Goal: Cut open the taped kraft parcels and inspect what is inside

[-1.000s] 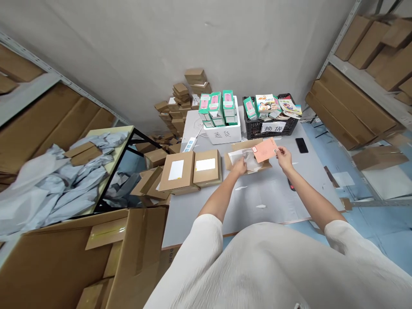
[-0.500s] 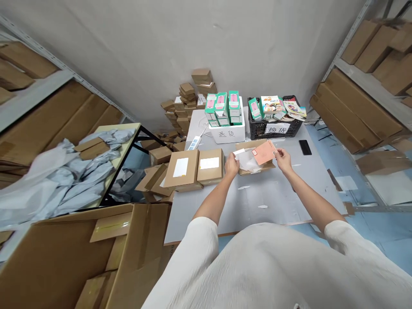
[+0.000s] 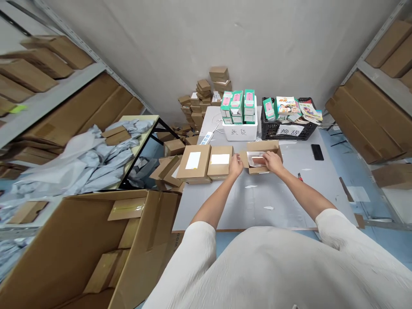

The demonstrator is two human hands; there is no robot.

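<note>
An open cardboard box lies on the table in front of me, its flaps raised. Inside it are a whitish wrapping and a salmon-pink booklet, seen only in part. My right hand reaches over the box's right side, with closed fingers on the booklet. Beside the box's left flap, my left hand is curled closed; whether it grips the flap or something small is hidden. Just left of that hand stand two closed cartons, the nearer one bearing a white label.
Behind the box stand a white bin of green-and-pink packages and a black crate of books. A phone and a red-handled tool lie to the right. A large open carton stands at lower left.
My right hand has lowered the pink booklet into the open box. My left hand has moved off the white wrapping to the box's left flap. The view has shifted leftward.
</note>
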